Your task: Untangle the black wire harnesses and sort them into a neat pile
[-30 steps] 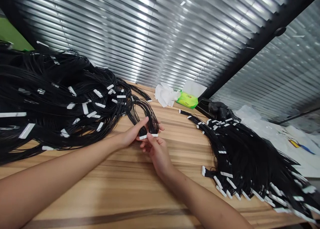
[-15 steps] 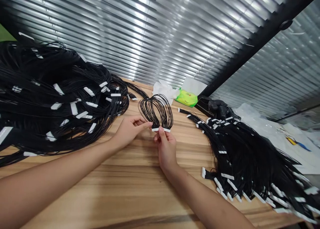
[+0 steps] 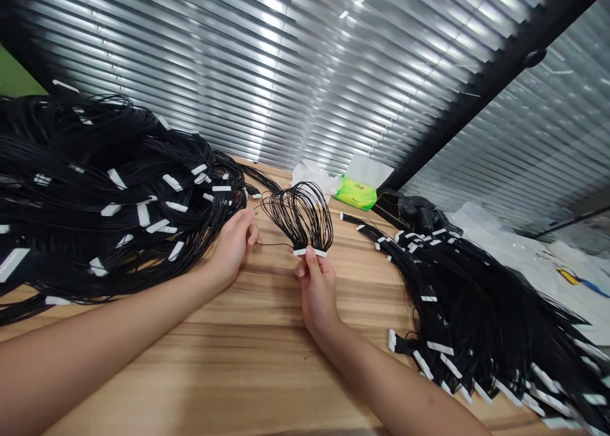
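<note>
My right hand (image 3: 317,283) pinches a white connector (image 3: 300,253) between thumb and fingers. From that connector a bundle of thin black wires (image 3: 324,210) loops upward and bends back toward the left. My left hand (image 3: 236,242) is off to the left, its fingers closed on a single black wire (image 3: 276,244) that stretches from the connector's left end. Just beyond my left hand lies a large heap of black wire harnesses (image 3: 157,150) with white connectors scattered over it.
To the right a second pile of black harnesses (image 3: 476,296) spreads across the wooden table (image 3: 248,366), connectors toward its near edge. A green tissue pack (image 3: 355,193) and crumpled white tissue (image 3: 317,175) sit at the back, before a corrugated metal wall (image 3: 229,61). Yellow-and-blue pliers (image 3: 579,280) lie far right.
My left hand has moved left, away from the connector, drawing one wire out straight. My right hand stays on the connector. The view has shifted slightly.
</note>
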The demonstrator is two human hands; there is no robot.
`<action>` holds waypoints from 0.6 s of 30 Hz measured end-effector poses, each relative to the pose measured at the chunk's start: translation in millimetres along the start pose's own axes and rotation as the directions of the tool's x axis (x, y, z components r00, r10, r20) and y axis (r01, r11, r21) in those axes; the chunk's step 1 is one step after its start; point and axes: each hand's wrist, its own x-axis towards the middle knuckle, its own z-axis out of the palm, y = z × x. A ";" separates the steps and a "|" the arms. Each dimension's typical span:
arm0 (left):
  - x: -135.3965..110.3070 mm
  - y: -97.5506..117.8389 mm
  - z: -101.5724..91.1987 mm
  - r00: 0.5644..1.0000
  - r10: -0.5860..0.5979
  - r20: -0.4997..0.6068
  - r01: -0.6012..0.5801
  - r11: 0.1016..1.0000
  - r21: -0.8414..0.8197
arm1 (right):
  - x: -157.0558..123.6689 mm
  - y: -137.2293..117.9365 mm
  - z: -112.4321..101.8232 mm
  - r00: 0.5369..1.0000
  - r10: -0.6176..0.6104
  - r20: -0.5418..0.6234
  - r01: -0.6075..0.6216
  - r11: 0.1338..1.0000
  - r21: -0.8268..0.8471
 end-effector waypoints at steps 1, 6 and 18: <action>0.9 -0.4 0.1 1.000 -0.005 0.013 0.004 0.999 0.040 | -1.6 0.0 0.3 1.000 0.004 0.015 -0.004 1.000 0.004; 0.1 -6.9 1.0 0.989 -0.018 0.144 -0.011 0.980 0.196 | -10.8 2.0 1.6 0.992 -0.012 0.122 0.014 1.000 -0.011; 19.6 -11.7 -14.3 0.910 0.321 0.262 -0.399 0.849 0.345 | -12.3 0.1 4.9 0.986 0.079 0.148 -0.088 0.995 0.054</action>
